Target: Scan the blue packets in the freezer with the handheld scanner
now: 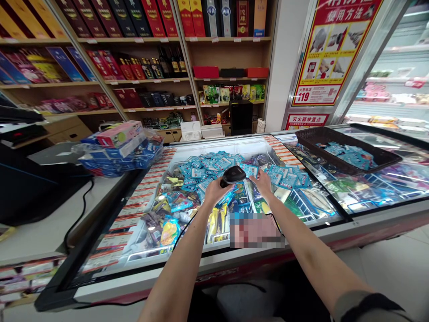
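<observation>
Black handheld scanner (233, 175) up over the chest freezer (311, 232), around the middle of its glass top; nose to the right, at the light-blue packet (249, 170) just beside it. Scanner's long axis runs left to right, nose end slightly farther from the person. Packet's long axis roughly crosswise too, printed face toward the camera

Left hand (215, 192): grip closed round the scanner's handle, finger detail mostly hidden. Right hand (262, 184): grip nearly closed, thumb and fingertips pinching the packet near its lower right edge. Hands near each other, not touching

Both forearms bare, reaching forward from the bottom of the view and converging; left one leans right, right one comes in long from lower right, grey sleeve (355, 304) bunched up the arm. Dark cable (183, 232) by left forearm

Around: loose blue packets (201, 172) in a spread pile left of and beyond the scanner, more blue packets (290, 177) right of the right hand. Brown tray (378, 163) farther right, similar packets inside. Pixelated rectangular item (256, 230) at the near edge, between the forearms, can't tell what it is
</observation>
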A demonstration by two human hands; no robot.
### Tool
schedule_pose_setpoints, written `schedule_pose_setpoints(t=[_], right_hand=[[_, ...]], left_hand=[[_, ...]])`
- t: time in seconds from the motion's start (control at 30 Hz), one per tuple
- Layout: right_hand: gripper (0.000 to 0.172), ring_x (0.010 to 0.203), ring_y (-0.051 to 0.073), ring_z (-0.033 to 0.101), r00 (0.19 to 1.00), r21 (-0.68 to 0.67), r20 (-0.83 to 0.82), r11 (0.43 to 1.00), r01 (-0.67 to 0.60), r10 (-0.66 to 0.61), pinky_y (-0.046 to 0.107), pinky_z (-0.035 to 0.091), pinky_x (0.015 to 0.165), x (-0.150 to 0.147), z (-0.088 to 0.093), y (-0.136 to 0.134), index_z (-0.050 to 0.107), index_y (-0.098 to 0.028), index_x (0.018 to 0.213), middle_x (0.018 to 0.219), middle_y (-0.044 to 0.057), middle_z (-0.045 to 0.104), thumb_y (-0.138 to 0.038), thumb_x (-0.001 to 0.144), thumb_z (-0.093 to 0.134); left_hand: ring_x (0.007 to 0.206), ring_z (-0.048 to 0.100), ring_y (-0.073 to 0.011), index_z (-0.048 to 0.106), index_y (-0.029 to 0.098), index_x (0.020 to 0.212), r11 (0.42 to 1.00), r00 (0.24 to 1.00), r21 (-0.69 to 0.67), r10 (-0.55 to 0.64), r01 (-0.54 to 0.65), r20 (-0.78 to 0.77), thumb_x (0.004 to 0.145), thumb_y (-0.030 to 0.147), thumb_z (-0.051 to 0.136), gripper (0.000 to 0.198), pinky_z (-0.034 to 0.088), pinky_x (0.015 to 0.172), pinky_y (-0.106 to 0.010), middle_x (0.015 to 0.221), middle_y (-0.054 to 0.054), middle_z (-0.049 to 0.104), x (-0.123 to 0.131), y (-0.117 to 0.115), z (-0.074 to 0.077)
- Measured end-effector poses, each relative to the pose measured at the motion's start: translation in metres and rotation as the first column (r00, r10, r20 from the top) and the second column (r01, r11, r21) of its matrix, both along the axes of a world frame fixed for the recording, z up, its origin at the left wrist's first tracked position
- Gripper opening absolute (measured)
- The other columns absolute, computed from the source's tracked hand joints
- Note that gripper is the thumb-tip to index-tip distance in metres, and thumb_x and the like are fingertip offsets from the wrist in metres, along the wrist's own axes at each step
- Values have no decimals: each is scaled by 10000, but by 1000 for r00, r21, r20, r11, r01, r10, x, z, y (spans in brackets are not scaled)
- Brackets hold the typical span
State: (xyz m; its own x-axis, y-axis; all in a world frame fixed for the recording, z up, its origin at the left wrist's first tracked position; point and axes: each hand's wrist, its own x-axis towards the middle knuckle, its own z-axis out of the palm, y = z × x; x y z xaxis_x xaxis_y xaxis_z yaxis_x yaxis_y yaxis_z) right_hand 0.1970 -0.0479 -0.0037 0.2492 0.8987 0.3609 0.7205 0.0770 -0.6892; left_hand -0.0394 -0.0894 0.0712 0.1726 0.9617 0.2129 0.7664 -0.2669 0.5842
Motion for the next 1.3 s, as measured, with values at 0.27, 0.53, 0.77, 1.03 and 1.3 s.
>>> schedule_pose_setpoints(t=[0.27,0.53,0.77,1.03,1.3], right_hand=[[308,748,217,570,1000,-6,-1,1000,24,-24,296,367,632,0,-4,2,488,-221,803,775,40,625,-516,767,568],[322,728,217,579,1000,-12,1,1000,8,-8,298,378,624,1,-2,1,473,-220,827,780,45,619,-532,783,536],[560,928,270,568,981,53,-20,980,194,-193,334,398,729,-3,1,-9,292,-144,1297,939,95,627,-411,831,448],[471,991,311,502,943,102,190,961,258,-273,407,362,860,34,2,-16,395,-115,1257,831,110,617,-367,859,393],[442,1065,338,440,910,113,334,969,222,-247,489,296,955,50,-4,-18,509,-78,1199,1024,200,558,-354,870,405]], left_hand=[[684,613,-207,666,186,998,999,1000,-46,1,-2,-12,719,612,557,521,372,530,-240,767,-62,681,1,-1,4],[680,612,-195,663,195,1020,998,1000,-58,-7,8,31,727,595,561,506,378,528,-235,774,-53,685,1,-3,5],[673,618,-196,657,190,1006,999,997,-28,35,-33,75,725,619,549,524,384,521,-236,792,-52,690,-2,4,-1],[703,633,-210,654,196,991,997,995,-37,72,-69,66,729,622,545,512,400,548,-243,774,-57,693,-7,4,1],[709,632,-218,665,201,971,998,995,-4,68,-68,66,721,634,546,513,382,536,-247,772,-58,695,-7,2,1]])
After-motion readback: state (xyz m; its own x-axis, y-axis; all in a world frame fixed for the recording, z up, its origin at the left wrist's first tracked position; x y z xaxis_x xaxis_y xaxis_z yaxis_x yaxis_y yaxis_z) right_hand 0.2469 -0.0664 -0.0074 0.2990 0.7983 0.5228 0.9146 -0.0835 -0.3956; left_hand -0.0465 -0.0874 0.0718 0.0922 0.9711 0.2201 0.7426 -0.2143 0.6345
